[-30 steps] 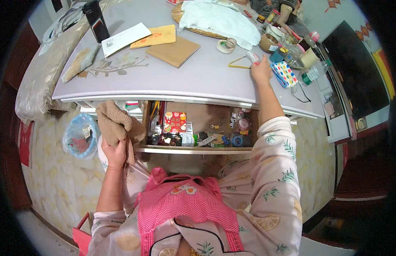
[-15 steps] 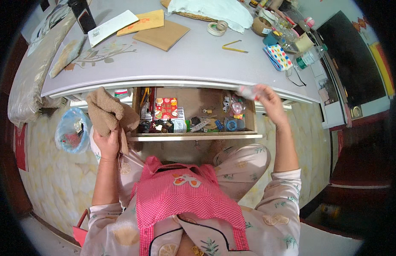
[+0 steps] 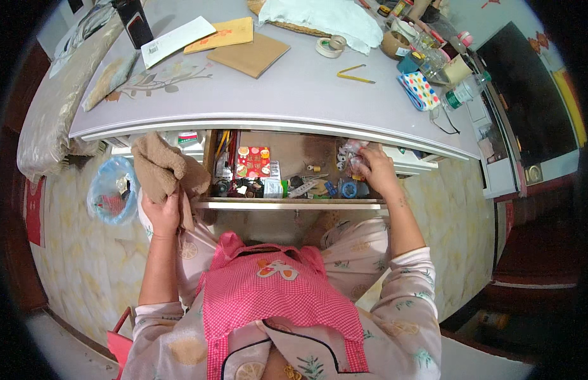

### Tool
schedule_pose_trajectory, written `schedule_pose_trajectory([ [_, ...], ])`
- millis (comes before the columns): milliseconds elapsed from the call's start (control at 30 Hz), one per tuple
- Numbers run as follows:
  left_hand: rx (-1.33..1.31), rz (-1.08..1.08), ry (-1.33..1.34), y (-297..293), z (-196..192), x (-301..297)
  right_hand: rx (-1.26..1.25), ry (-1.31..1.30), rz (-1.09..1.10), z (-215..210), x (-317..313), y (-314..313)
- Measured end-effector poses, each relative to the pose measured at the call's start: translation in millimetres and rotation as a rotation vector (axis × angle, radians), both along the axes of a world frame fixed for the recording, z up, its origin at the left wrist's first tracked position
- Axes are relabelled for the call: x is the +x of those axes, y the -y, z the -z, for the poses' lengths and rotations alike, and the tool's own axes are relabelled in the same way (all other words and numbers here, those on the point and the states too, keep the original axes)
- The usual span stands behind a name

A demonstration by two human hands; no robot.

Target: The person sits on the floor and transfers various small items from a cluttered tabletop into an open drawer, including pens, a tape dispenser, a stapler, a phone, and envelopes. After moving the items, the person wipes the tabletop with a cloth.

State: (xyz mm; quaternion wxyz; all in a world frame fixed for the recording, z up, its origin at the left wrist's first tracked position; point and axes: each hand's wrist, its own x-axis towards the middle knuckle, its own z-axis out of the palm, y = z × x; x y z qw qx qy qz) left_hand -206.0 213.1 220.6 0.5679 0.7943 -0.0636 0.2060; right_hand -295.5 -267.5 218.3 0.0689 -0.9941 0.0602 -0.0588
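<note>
My left hand (image 3: 162, 212) is closed round a bunched brown fleecy cloth (image 3: 158, 158), which hangs beside the left end of the open drawer (image 3: 287, 205). At the drawer's back right corner my right hand (image 3: 377, 168) reaches in, fingers curled round a small clear, pinkish packet (image 3: 355, 152); its exact kind is hard to make out. Inside the drawer lie a red patterned card (image 3: 253, 162), pens (image 3: 223, 144) along the left side, a spool (image 3: 314, 168), a blue roll of tape (image 3: 349, 189) and several small odds and ends along the front.
On the desk (image 3: 243, 101) lie brown and yellow envelopes (image 3: 249, 56), tape rolls (image 3: 331, 46), a yellow folding tool (image 3: 356, 75), a dotted cloth (image 3: 419, 90) and a plastic bottle (image 3: 466, 92). A blue-lined bin (image 3: 113, 190) stands on the floor at left.
My right hand has come down and left, bringing the small clear packet from above the desk edge into the drawer's right side. The left hand still holds the brown cloth.
</note>
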Motion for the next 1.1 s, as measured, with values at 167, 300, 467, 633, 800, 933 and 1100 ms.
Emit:
schedule_pose_trajectory([
  [167,0.038,-0.02,-0.012,-0.5,0.6,0.4,0.398,0.046,-0.077,-53.0,7.4,-23.6],
  [300,-0.031,0.036,-0.013,1.5,9.7,4.3,0.521,0.211,-0.024,-74.6,36.4,-26.6],
  [467,-0.047,0.059,0.005,-5.5,17.8,6.5,0.329,0.374,-0.053,-83.0,93.8,-17.4],
  [633,0.003,0.02,-0.014,-8.4,12.8,5.3,0.141,0.407,-0.103,-93.9,148.2,-19.9],
  [800,-0.04,0.05,-0.06,-3.1,11.0,4.0,-0.108,0.356,-0.03,-100.9,205.3,-26.8],
  [933,-0.036,0.025,-0.067,-2.6,13.4,4.8,-0.216,0.27,0.065,-97.5,241.1,-26.0],
  [1100,-0.001,0.035,-0.052,-10.6,15.1,5.0,-0.259,0.131,0.04,-86.7,252.9,-33.0],
])
